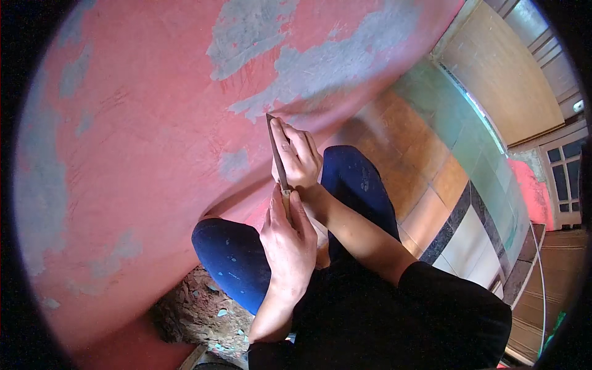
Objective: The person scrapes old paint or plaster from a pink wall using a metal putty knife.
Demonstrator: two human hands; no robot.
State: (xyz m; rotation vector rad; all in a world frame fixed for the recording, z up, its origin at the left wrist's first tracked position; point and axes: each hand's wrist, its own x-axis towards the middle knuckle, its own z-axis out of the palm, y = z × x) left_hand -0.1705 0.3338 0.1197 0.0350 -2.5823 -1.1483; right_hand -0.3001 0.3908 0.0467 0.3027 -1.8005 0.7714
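A long, narrow dark metal tool with a light handle, perhaps a file or a narrow blade (279,159), points up the view, its pointed tip against or close to a pink wall (152,115) with patches of bare grey. The lower hand, my left hand (289,236), is closed around the light handle (286,203). Farther up, my right hand (298,155) lies along the metal part with its fingertips near the tip. Whether the tip touches the wall cannot be told.
My bent knees (231,259) in blue trousers flank my hands. Rubble and paint flakes (199,310) lie at the wall's foot. Right are floor tiles (411,152), a wooden panel (504,74), a paned door or window (564,175) and a white cable (542,286).
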